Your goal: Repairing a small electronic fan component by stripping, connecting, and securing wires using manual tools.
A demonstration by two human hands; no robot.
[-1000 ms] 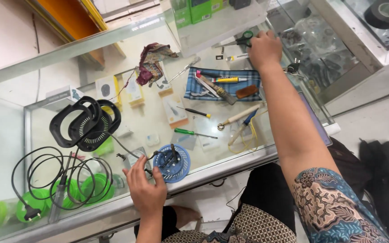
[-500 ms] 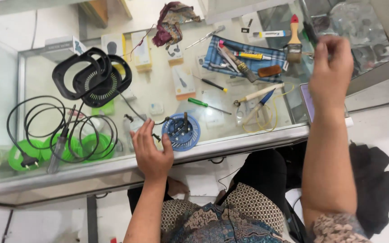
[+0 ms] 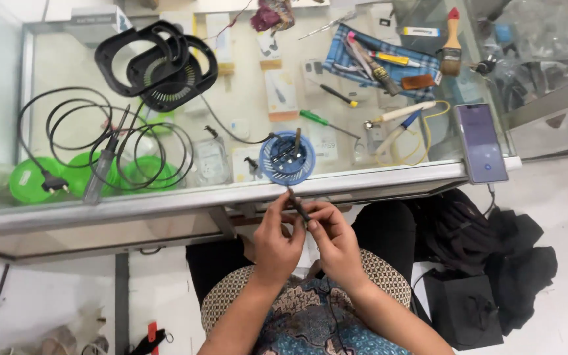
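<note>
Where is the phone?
In the head view the phone lies flat at the right end of the glass counter, near its front edge, just right of the yellow wire and below the paintbrush.

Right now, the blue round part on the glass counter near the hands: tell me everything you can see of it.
The blue round part is a disc that looks like plastic, with slots or ribs radiating from its middle. It lies flat on the glass counter, close to the front edge. A dark stub stands upright out of it, with small dark pieces around the centre, and a black cable runs up to it from the left. Neither hand touches it; both hold a thin dark tool just below.
</note>
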